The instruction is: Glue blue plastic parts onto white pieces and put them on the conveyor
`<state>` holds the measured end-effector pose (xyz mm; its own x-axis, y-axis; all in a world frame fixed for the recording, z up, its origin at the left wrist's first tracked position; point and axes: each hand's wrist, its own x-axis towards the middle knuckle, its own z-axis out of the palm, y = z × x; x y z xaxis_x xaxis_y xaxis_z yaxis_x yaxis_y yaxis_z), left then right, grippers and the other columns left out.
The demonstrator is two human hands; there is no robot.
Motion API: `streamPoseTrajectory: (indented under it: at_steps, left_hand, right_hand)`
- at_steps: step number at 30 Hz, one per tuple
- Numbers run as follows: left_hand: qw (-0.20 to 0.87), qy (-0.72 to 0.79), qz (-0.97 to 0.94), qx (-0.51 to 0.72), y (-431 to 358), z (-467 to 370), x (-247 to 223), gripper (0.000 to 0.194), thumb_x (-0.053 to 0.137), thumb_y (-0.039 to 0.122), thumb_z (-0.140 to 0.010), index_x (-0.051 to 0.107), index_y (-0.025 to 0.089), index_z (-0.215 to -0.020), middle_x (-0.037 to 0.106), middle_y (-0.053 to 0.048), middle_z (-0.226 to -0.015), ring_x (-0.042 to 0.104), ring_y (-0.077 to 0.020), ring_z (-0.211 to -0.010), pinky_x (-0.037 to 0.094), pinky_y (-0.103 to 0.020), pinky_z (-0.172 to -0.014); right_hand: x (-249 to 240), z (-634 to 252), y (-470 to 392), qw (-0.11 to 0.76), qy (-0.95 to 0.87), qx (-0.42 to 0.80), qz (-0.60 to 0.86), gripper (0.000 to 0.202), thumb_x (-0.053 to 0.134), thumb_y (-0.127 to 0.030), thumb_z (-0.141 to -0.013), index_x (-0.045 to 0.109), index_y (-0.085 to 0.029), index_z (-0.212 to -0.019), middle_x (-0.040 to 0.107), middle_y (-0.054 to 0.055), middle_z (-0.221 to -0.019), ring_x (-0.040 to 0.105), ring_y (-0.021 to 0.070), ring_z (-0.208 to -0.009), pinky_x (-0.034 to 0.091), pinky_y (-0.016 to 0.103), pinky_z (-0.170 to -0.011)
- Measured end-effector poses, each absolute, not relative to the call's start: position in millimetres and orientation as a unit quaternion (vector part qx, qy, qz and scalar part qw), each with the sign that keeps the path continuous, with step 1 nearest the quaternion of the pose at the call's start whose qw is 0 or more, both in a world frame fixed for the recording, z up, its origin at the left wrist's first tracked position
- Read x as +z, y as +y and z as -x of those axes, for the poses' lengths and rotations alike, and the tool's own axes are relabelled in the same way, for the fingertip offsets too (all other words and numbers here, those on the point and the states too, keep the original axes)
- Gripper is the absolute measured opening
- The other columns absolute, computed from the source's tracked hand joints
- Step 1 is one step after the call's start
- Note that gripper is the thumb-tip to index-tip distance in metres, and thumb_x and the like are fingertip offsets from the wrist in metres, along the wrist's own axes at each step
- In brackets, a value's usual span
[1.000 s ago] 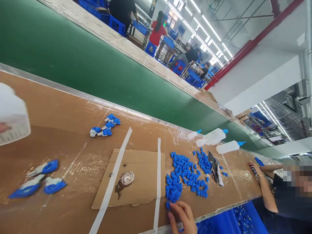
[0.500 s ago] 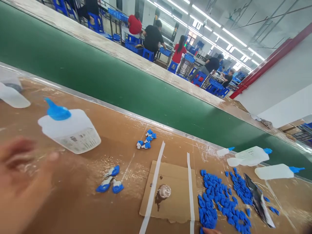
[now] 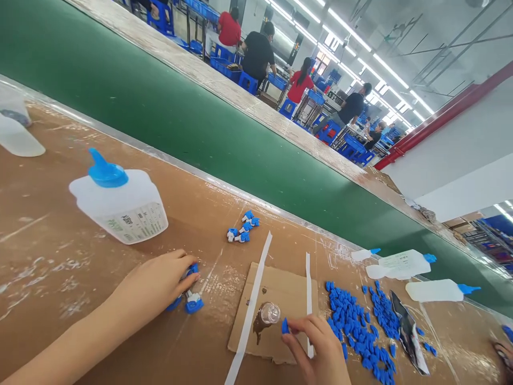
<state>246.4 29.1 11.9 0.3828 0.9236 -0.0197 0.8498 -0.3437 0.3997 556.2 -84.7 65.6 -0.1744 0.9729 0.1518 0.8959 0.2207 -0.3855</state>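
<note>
My left hand is closed at the fingertips around a small blue-and-white plastic piece on the brown table. Two similar pieces lie beside it, one partly hidden under the hand and one, a blue-and-white piece, in plain sight. Between thumb and forefinger of my right hand is a small blue plastic piece, held above a cardboard sheet. Left of that piece, a small clear round cup stands on the cardboard near a dark wet stain.
Loose blue pieces are heaped on the right, beside a black-and-white packet. A large blue-capped bottle lies at left; more bottles lie at right. Several blue-and-white pieces sit behind. A green belt runs beyond; people sit farther off.
My left hand has come in from the far left to the blue-and-white pieces. My right hand has risen from the blue heap to the cardboard, with a blue piece in its fingers.
</note>
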Motion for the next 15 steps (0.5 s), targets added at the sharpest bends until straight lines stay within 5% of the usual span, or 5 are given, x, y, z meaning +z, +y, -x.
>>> streamPoseTrajectory:
  at_steps: [4, 9, 15]
  left_hand:
    - [0.186, 0.543, -0.791, 0.211, 18, -251, 16, 0.037, 0.038, 0.03, -0.091, 0.072, 0.017, -0.093, 0.075, -0.01, -0.085, 0.073, -0.0228, -0.067, 0.056, -0.029, -0.057]
    - [0.353, 0.477, -0.706, 0.385, -8, -260, 21, 0.03, 0.05, 0.04, -0.09, 0.073, 0.022, -0.091, 0.076, -0.003, -0.082, 0.07, -0.0159, -0.065, 0.055, -0.019, -0.057]
    - [0.584, 0.447, -0.544, 0.403, -33, -270, 22, 0.038, 0.06, 0.056, -0.083, 0.072, 0.026, -0.104, 0.077, -0.002, -0.085, 0.072, -0.0199, -0.071, 0.062, -0.027, -0.064]
  right_hand:
    - [66, -546, -69, 0.166, -0.745, 0.089, 0.641, 0.042, 0.045, -0.053, -0.098, 0.071, -0.024, -0.081, 0.068, 0.003, -0.073, 0.065, 0.019, -0.071, 0.05, 0.029, -0.065]
    - [59, -541, -64, 0.153, -0.756, 0.089, 0.63, 0.036, 0.049, -0.047, -0.098, 0.07, -0.024, -0.08, 0.068, 0.003, -0.073, 0.064, 0.0197, -0.071, 0.048, 0.03, -0.064]
    - [68, -552, -63, 0.114, -0.773, 0.107, 0.615, 0.028, 0.054, -0.044, -0.096, 0.072, -0.027, -0.083, 0.07, 0.001, -0.075, 0.065, 0.0181, -0.073, 0.051, 0.026, -0.064]
